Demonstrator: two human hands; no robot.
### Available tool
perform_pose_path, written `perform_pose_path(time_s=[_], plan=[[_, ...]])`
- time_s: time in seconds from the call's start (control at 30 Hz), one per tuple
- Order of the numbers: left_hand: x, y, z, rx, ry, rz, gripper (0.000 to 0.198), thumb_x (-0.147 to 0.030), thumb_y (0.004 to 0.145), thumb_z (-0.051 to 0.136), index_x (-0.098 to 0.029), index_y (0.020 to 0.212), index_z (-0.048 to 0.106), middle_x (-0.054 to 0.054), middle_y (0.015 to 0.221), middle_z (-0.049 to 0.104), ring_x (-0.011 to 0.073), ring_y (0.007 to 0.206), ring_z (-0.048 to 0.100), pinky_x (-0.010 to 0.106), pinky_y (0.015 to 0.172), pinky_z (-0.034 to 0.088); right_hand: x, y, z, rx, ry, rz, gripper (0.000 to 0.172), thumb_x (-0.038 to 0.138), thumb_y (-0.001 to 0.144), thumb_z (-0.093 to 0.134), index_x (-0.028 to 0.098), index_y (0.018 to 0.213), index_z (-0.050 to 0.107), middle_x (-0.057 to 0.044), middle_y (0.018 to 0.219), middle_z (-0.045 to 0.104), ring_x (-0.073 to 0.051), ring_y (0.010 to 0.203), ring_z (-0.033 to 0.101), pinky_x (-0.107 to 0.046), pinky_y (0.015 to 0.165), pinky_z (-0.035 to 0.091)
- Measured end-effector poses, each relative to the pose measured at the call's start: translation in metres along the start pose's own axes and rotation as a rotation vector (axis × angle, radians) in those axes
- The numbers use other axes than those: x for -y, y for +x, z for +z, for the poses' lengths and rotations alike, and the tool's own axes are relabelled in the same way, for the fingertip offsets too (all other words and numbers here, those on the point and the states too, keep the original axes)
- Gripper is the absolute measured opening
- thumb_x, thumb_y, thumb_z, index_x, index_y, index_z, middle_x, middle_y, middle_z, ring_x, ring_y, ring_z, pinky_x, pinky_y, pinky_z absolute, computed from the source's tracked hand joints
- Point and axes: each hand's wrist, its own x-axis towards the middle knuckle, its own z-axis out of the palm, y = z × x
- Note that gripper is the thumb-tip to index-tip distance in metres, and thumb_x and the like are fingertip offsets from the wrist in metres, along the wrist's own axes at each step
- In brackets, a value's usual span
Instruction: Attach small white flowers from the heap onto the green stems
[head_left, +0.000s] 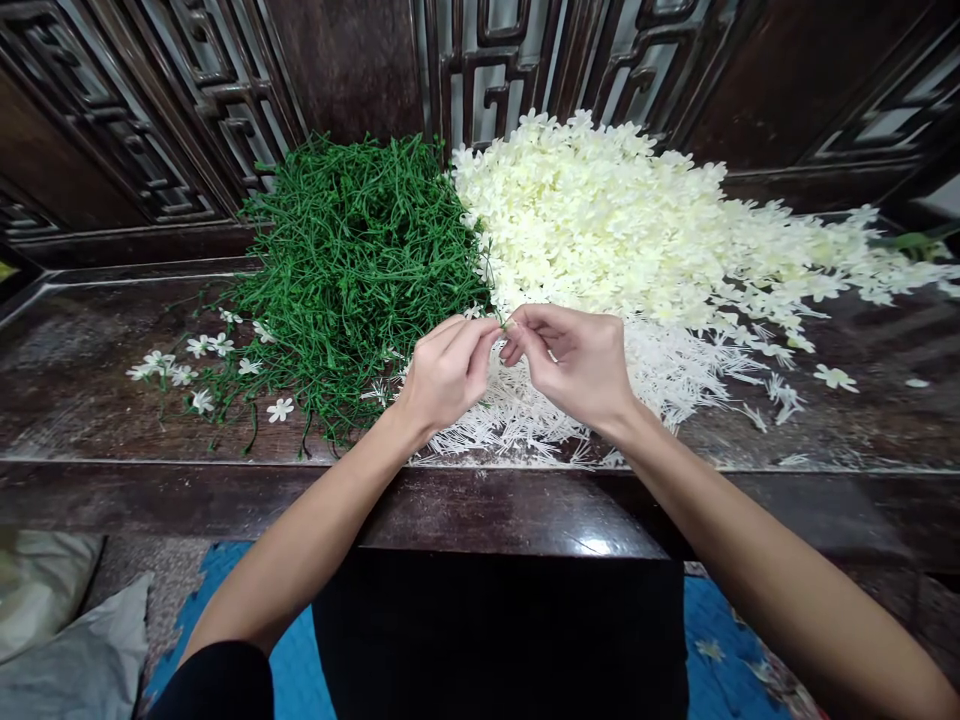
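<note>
- Broadly, a long dark wooden counter (90,400) carries everything, with carved dark panels (187,110) standing behind it.
- On the right half lies a big heap of cream-white flower heads (637,220), spreading far to the right edge.
- Left of it, touching it at the middle, sits a round heap of green stems (352,260).
- In front of the white heap lies a flatter pile of thin white pieces (675,375), partly hidden under both hands.
- Several finished stems with small white flowers (199,375) lie apart at the left of the green heap.
- Single flower heads (835,377) lie loose on the right side of the counter.
- Below the counter there are a blue mat (712,640) and grey cushions (67,630) on the floor.
- The left hand (446,372) and the right hand (577,360) meet above the front of the piles, fingertips almost touching.
- Each grip is pressed together, thumb against forefinger, pinching one small greenish piece (508,325) between the two hands; it is too small to tell more.
</note>
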Motion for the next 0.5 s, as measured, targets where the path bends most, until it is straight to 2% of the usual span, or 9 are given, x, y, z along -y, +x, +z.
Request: perform_pose_path(time_s=[0.13, 0.23, 0.5], plan=[[-0.001, 0.001, -0.001, -0.022, -0.038, -0.042, 0.014, -0.013, 0.095, 0.049, -0.015, 0.093, 0.063, 0.004, 0.079, 0.072, 0.0117, 0.066, 0.062, 0.027, 0.062, 0.052, 0.002, 0.003, -0.002, -0.012, 0.217, 0.130, 0.005, 0.022, 0.084, 0.066, 0.021, 0.087, 0.070, -0.001, 0.070, 0.069, -0.015, 0.060, 0.068, -0.034, 0.061, 0.062], [-0.001, 0.002, -0.002, -0.044, -0.065, -0.084, 0.013, -0.013, 0.094, 0.051, -0.016, 0.093, 0.064, 0.003, 0.081, 0.072, 0.0112, 0.067, 0.062, 0.026, 0.063, 0.052, 0.002, 0.006, -0.005, -0.002, 0.295, 0.176, 0.018, 0.029, 0.081, 0.073, 0.021, 0.097, 0.070, -0.001, 0.074, 0.072, -0.016, 0.063, 0.069, -0.034, 0.066, 0.063], [0.001, 0.003, -0.002, -0.061, -0.090, -0.133, 0.011, -0.014, 0.093, 0.054, -0.015, 0.091, 0.065, 0.001, 0.076, 0.070, 0.0092, 0.064, 0.062, 0.022, 0.062, 0.052, 0.003, 0.009, -0.011, 0.035, 0.305, 0.204, 0.017, 0.034, 0.076, 0.079, 0.021, 0.082, 0.071, -0.003, 0.076, 0.072, -0.017, 0.067, 0.070, -0.036, 0.070, 0.064]])
